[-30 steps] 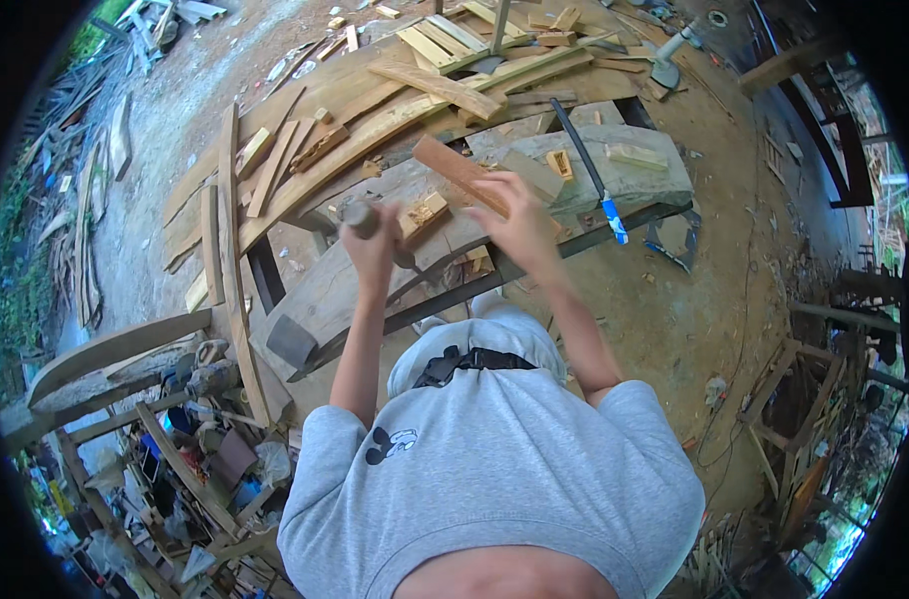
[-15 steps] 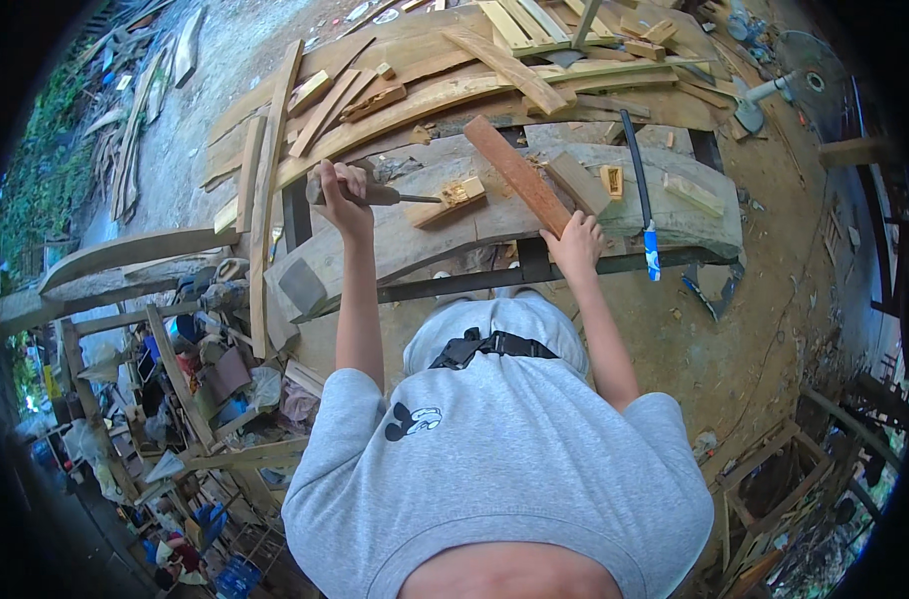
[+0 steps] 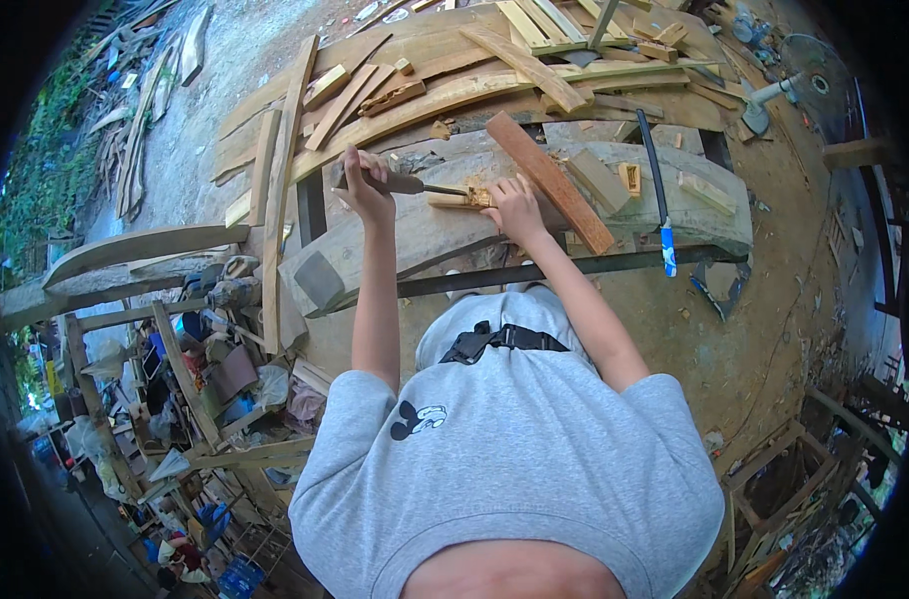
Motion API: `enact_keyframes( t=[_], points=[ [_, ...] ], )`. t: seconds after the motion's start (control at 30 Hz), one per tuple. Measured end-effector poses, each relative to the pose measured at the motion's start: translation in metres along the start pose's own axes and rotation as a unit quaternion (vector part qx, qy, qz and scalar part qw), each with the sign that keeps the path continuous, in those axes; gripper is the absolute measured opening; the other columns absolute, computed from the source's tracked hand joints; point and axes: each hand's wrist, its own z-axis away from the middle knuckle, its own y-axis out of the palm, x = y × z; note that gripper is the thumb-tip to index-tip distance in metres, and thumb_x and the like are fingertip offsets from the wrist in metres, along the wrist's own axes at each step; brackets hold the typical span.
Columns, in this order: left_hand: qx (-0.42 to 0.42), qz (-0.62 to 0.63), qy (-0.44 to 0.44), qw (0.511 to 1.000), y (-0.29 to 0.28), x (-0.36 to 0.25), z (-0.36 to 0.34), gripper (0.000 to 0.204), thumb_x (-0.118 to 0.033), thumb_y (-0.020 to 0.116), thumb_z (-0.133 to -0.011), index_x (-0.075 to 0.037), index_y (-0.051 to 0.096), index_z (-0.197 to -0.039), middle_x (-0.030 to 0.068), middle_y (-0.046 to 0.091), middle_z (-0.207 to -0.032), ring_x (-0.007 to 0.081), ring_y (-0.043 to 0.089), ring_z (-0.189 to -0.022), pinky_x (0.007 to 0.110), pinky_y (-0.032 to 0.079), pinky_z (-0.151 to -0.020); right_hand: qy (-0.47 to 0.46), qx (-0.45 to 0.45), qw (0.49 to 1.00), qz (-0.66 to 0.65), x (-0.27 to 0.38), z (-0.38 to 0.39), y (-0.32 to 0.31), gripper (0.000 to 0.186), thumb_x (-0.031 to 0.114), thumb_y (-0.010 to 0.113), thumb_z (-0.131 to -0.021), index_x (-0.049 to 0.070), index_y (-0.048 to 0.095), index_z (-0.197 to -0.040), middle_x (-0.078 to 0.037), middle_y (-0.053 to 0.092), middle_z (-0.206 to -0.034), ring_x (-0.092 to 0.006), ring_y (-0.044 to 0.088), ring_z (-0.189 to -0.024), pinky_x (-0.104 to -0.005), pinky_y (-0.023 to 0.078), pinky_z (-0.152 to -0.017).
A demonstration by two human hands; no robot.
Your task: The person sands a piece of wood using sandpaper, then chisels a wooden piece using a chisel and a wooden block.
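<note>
My left hand (image 3: 367, 188) is wrapped round the wooden handle of a chisel (image 3: 407, 184), which points to the right. The chisel's metal blade reaches a small pale wood block (image 3: 449, 201) with a rough, chipped-out hollow in its top. My right hand (image 3: 516, 211) grips the right end of this block, its fingers partly covering it. Just beyond that hand a reddish-brown wooden bar (image 3: 552, 186) lies slantwise on the grey plank bench (image 3: 415, 245), touched by neither hand.
To the right on the bench are a brown block (image 3: 598, 180), a small hollowed piece (image 3: 630, 179), a pale offcut (image 3: 707, 192) and a dark saw-like tool with a blue handle (image 3: 669, 250). Boards and offcuts (image 3: 445, 102) lie behind. A fan (image 3: 809, 80) stands far right.
My right hand has let go of the reddish bar, leaving it on the bench, and moved left onto the small block. The chisel stays in my left hand, its tip at the block.
</note>
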Motion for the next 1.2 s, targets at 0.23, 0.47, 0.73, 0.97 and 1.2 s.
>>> enact_keyframes(
  t=[0.23, 0.47, 0.73, 0.97, 1.2],
  points=[
    [0.083, 0.041, -0.055, 0.994, 0.006, -0.003, -0.001, 0.024, -0.019, 0.055, -0.084, -0.008, 0.041, -0.069, 0.0016, 0.038, -0.055, 0.0103, 0.038, -0.050, 0.023, 0.033, -0.047, 0.024, -0.056, 0.998, -0.031, 0.001, 0.007, 0.005, 0.040, 0.016, 0.071, -0.064, 0.008, 0.057, -0.101, -0.008, 0.053, -0.095, -0.0254, 0.049, -0.099, -0.0385, 0.034, -0.094],
    [-0.009, -0.133, 0.062, 0.989, 0.023, 0.008, 0.001, 0.026, -0.014, 0.065, -0.079, -0.007, 0.043, -0.066, 0.0026, 0.046, -0.057, 0.0094, 0.044, -0.050, 0.026, 0.043, -0.052, 0.006, -0.085, 0.996, -0.025, -0.001, 0.005, 0.007, 0.039, 0.013, 0.070, -0.064, 0.010, 0.057, -0.100, -0.007, 0.054, -0.095, -0.0244, 0.049, -0.099, -0.0408, 0.034, -0.093],
    [-0.035, -0.140, 0.078, 0.986, 0.038, 0.010, 0.007, 0.028, -0.012, 0.060, -0.083, -0.007, 0.042, -0.061, 0.0009, 0.042, -0.048, 0.0074, 0.038, -0.040, 0.024, 0.037, -0.043, 0.027, -0.098, 0.993, -0.062, 0.001, 0.007, 0.008, 0.035, 0.011, 0.069, -0.065, 0.010, 0.057, -0.098, -0.006, 0.054, -0.094, -0.0243, 0.049, -0.098, -0.0390, 0.035, -0.092],
    [-0.053, -0.098, 0.068, 0.991, 0.039, 0.015, 0.003, 0.031, -0.010, 0.057, -0.084, -0.008, 0.037, -0.060, -0.0002, 0.039, -0.047, 0.0067, 0.036, -0.039, 0.021, 0.029, -0.036, 0.041, -0.094, 0.993, -0.057, 0.002, 0.008, 0.008, 0.035, 0.012, 0.069, -0.065, 0.011, 0.057, -0.098, -0.004, 0.054, -0.095, -0.0237, 0.049, -0.098, -0.0385, 0.037, -0.088],
    [-0.045, -0.138, 0.078, 0.986, 0.040, 0.007, 0.003, 0.032, -0.012, 0.055, -0.086, -0.008, 0.036, -0.060, -0.0001, 0.040, -0.047, 0.0064, 0.035, -0.038, 0.021, 0.028, -0.035, 0.055, -0.078, 0.994, -0.055, 0.004, 0.008, 0.006, 0.035, 0.012, 0.069, -0.066, 0.012, 0.057, -0.099, -0.003, 0.054, -0.096, -0.0226, 0.049, -0.099, -0.0379, 0.038, -0.086]
  ],
)
